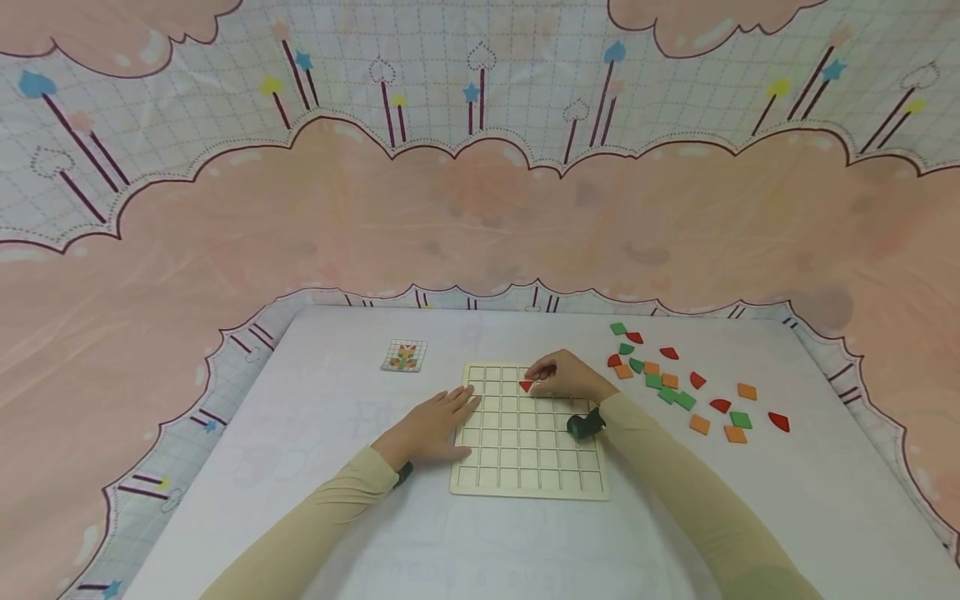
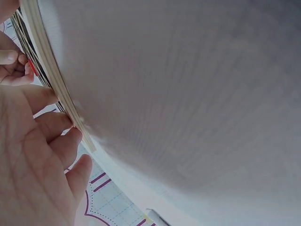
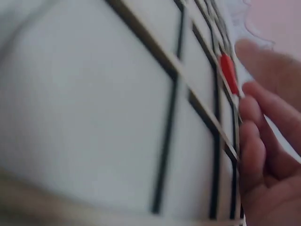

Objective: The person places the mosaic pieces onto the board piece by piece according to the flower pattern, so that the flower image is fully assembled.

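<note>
Wooden grid board (image 1: 525,467): pale, square cells, flat on the white counter (image 1: 337,517), centre of the head view.

Red triangle piece (image 1: 526,385): on the board's second row from the far edge, near the middle columns; pinched at its right side by the right hand (image 1: 566,377), fingers (image 3: 254,141) curled together around it. Seen in the right wrist view as a thin red sliver (image 3: 229,73) at a cell edge.

Left hand (image 1: 431,427): flat on the counter, fingers (image 2: 70,141) straight and slightly apart, tips touching the board's left edge (image 2: 51,75); nothing held.

Loose pieces (image 1: 678,392): green, orange and red tiles scattered on the counter right of the board, well apart from both hands.

Pattern card (image 1: 405,356): small, gridded, on the counter beyond the board's far left corner.

Backdrop cloth (image 1: 480,192): pink clouds on pale checked ground.
</note>
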The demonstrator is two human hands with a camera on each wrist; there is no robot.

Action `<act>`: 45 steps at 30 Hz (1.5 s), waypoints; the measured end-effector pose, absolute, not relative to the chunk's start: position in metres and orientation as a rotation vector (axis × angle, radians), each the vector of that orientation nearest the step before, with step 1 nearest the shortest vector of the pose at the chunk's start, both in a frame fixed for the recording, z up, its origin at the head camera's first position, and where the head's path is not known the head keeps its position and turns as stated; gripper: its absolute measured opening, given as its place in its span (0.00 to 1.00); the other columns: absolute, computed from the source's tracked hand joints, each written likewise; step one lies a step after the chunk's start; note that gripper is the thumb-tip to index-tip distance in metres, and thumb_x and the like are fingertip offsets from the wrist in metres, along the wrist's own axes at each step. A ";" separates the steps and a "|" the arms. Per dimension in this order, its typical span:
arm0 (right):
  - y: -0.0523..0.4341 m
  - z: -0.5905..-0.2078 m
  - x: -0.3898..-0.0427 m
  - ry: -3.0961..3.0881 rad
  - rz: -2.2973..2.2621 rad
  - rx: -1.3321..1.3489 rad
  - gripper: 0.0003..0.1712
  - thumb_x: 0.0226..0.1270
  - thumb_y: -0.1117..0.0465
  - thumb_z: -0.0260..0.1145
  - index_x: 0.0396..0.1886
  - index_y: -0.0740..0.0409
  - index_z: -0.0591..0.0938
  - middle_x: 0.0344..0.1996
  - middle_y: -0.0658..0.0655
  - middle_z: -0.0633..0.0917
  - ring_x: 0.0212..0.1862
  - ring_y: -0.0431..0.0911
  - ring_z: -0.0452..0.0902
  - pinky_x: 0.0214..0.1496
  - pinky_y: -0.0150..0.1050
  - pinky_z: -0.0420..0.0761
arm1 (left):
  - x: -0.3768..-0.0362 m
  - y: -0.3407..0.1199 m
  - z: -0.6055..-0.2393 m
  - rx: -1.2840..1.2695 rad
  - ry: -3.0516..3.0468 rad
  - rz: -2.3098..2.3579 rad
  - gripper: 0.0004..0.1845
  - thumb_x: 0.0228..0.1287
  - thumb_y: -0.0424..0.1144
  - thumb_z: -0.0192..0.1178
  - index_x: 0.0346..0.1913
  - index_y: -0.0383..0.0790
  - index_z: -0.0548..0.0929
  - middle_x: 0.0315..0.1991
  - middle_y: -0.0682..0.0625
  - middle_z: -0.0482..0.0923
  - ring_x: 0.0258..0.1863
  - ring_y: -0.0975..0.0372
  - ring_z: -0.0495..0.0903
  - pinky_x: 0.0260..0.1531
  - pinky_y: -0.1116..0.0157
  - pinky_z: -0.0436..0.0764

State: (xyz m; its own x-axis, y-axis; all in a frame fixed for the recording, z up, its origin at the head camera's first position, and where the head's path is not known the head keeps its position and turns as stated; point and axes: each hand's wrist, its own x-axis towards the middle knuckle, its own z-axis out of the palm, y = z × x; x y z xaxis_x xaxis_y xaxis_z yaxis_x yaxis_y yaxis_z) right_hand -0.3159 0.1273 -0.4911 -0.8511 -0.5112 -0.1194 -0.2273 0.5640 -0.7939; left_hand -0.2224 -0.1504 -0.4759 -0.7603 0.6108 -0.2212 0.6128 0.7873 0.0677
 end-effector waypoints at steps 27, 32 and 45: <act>0.250 -0.442 -0.315 2.425 -1.334 -0.399 0.27 0.62 0.60 0.65 0.59 0.67 0.74 0.56 0.68 0.78 0.46 0.35 0.78 0.52 0.34 0.80 | -0.220 -0.156 -0.477 0.894 2.771 0.012 0.51 0.58 0.66 0.53 0.73 0.33 0.51 0.75 0.40 0.47 0.75 0.52 0.49 0.72 0.57 0.55; 0.267 -0.450 -0.321 2.470 -1.285 -0.293 0.28 0.60 0.56 0.68 0.59 0.63 0.75 0.55 0.64 0.80 0.46 0.35 0.78 0.56 0.41 0.79 | -0.221 -0.156 -0.476 0.908 2.767 0.013 0.51 0.58 0.66 0.53 0.73 0.33 0.52 0.75 0.40 0.47 0.74 0.52 0.50 0.72 0.57 0.56; 0.268 -0.485 -0.341 2.585 -1.197 -0.238 0.21 0.62 0.57 0.66 0.53 0.62 0.80 0.52 0.63 0.82 0.54 0.52 0.77 0.52 0.37 0.80 | -0.220 -0.156 -0.474 0.900 2.758 0.006 0.50 0.59 0.66 0.52 0.73 0.33 0.51 0.75 0.40 0.46 0.75 0.52 0.49 0.72 0.57 0.55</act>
State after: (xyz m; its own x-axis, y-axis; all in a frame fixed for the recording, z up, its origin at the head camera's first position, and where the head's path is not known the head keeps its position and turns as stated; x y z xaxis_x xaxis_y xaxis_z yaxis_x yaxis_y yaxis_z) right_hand -0.3407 0.2684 -0.4850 -0.9466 -0.2646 -0.1842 -0.0306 0.6425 -0.7656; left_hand -0.2196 -0.1564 -0.4744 -0.7813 0.5821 -0.2250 0.5811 0.8101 0.0780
